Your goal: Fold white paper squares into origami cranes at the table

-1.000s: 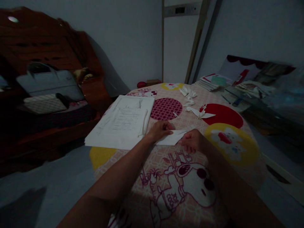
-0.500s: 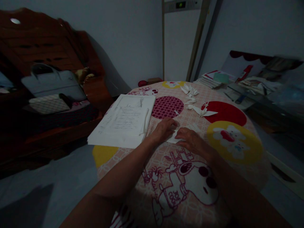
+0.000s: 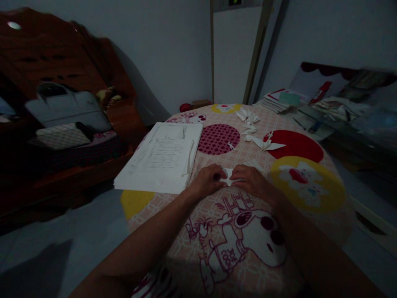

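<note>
A small piece of white paper (image 3: 228, 176) lies between my two hands at the middle of the round table. My left hand (image 3: 209, 179) pinches its left side, fingers curled. Across from it, my right hand (image 3: 250, 179) grips the right side with thumb and fingertips. Part of the paper is hidden under the fingers. Beyond the hands, several folded white paper cranes (image 3: 263, 143) rest in a loose line. To the left of my left hand lies a stack of white paper sheets (image 3: 164, 149) with writing on the top one.
A patterned tablecloth (image 3: 248, 244) covers the table. Papers (image 3: 276, 101) and a glass-topped stand (image 3: 335, 124) are at the right. On the left, a wooden bench (image 3: 124, 116) holds a pale handbag (image 3: 68, 107). A tall white appliance (image 3: 235, 54) stands behind.
My left hand has drawn back toward me and now pinches the paper's left side. My right hand has shifted slightly, and more of the paper's middle shows between them.
</note>
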{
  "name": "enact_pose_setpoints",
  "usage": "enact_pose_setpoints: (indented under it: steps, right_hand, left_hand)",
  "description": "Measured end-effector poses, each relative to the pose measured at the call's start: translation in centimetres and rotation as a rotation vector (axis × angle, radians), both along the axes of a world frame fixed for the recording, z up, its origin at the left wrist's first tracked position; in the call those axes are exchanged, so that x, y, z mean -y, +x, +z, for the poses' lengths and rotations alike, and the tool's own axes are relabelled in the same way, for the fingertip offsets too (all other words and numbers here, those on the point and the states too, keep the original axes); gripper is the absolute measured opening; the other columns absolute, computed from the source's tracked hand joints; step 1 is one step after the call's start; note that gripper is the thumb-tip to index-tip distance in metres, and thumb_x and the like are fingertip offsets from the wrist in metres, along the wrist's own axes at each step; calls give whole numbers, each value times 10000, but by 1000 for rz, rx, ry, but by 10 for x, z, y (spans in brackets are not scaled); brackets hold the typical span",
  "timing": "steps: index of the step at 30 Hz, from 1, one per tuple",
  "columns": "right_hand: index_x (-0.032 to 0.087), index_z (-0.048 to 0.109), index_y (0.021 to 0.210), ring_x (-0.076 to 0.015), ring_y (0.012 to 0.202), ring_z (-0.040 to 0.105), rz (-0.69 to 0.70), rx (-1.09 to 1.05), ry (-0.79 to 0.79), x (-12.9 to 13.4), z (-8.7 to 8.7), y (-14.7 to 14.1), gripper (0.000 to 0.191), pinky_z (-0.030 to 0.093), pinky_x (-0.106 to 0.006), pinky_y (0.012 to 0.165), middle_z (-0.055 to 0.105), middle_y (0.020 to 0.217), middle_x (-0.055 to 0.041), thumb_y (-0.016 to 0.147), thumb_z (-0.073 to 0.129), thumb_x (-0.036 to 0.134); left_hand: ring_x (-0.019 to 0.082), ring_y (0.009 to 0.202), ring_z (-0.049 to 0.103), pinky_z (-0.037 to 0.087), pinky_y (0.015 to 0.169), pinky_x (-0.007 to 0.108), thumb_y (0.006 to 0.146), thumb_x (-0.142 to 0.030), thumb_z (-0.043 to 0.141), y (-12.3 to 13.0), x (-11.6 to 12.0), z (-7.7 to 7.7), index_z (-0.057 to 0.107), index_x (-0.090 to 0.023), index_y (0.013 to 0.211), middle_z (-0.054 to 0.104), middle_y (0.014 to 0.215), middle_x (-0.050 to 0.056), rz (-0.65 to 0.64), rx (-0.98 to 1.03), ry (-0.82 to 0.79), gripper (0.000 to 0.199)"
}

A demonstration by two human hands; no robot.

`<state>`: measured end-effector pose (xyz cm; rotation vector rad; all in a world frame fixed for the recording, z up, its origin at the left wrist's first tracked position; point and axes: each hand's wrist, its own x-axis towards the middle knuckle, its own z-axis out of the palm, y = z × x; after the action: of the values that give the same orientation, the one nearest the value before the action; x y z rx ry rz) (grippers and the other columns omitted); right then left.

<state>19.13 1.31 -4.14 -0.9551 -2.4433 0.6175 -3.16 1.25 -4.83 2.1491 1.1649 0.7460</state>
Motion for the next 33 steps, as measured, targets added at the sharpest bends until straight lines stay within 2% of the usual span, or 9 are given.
enact_pose_setpoints:
  steps: [7, 13, 16, 20, 24, 29, 33]
  right_hand:
    - [201, 722, 908, -182, 861, 600, -1, -39, 5, -2, -4, 2, 101, 478, -324, 787, 632, 926, -52, 855, 638, 182]
    - [184, 721, 900, -193, 868, 592, 33, 14, 55, -2, -3, 2, 109, 469, -332, 780, 628, 909, -65, 871, 617, 171]
    - [189, 721, 925, -190, 873, 591, 12, 16, 58, -2, -3, 2, 113, 471, -329, 786, 629, 931, -62, 861, 630, 172]
    - [206, 730, 841, -169, 833, 593, -5, 9, 13, -1, -1, 0, 139, 470, -309, 766, 631, 895, -41, 876, 603, 160]
    - [192, 731, 769, -154, 792, 584, 6, 15, 6, -1, 4, -1, 203, 458, -293, 737, 628, 866, -43, 902, 578, 166]
    - [170, 733, 772, -149, 772, 576, -36, 23, 22, 0, 3, -3, 188, 439, -279, 710, 611, 837, -44, 881, 587, 120]
    - [167, 718, 741, -137, 713, 564, -120, -28, -38, 2, 3, -5, 184, 418, -267, 661, 587, 768, -23, 875, 597, 134]
  left_hand:
    - [113, 718, 562, 443, 674, 240, 703, -158, 787, 3, 0, -3, 701, -172, 872, 607, 837, 3, 18, 13, 11, 190]
    - [130, 774, 574, 442, 706, 251, 732, -193, 776, 2, 4, -2, 706, -177, 953, 622, 913, 27, -59, -1, 74, 232]
    - [131, 782, 579, 444, 718, 252, 750, -178, 751, 3, 5, -2, 712, -174, 927, 626, 911, 30, -43, 5, 72, 182]
    - [129, 760, 580, 450, 710, 250, 776, -212, 727, 4, 5, -1, 713, -173, 938, 631, 907, 32, -32, -2, 55, 167]
    - [148, 807, 605, 458, 753, 260, 825, -222, 670, 5, 6, 0, 721, -168, 862, 651, 877, 43, -39, -14, 65, 83]
    - [152, 782, 609, 453, 722, 257, 843, -208, 632, 7, 11, 5, 721, -162, 815, 667, 834, 43, 29, -42, 29, 104]
    - [156, 754, 601, 440, 704, 265, 836, -201, 623, 9, 14, 8, 715, -163, 768, 667, 795, 35, 115, -108, 22, 120]
